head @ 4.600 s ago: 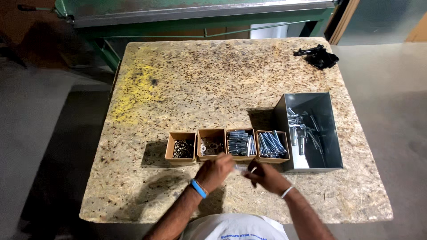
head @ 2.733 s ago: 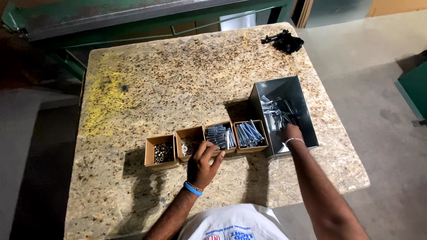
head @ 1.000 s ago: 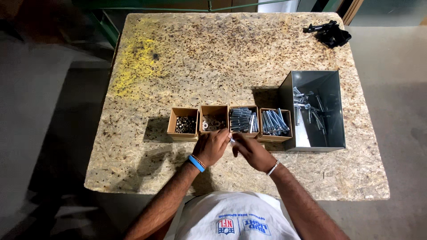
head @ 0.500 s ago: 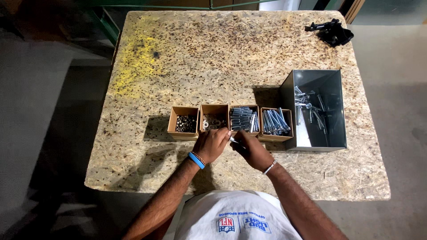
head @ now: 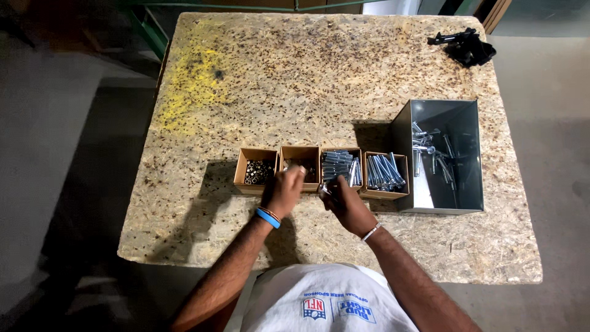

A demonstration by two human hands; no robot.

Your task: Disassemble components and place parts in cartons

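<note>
Head view: two bare hands work over a row of small cardboard boxes on a speckled chipboard table [head: 258,80].

The left hand [head: 284,192], with a blue wristband, reaches its fingers into the second box [head: 300,153]; whether they pinch anything cannot be told. Just at its 3 o'clock, the right hand [head: 347,206] has fingers pressed together on a small metal part [head: 326,189], at the near edge of the third box [head: 340,162] of bolts. A box of nuts [head: 257,171] lies at 9 o'clock, a fourth box [head: 385,173] of bolts at 3 o'clock, then a grey metal bin [head: 444,154]. A black tool [head: 465,47] lies at 1 o'clock, well apart.
</note>
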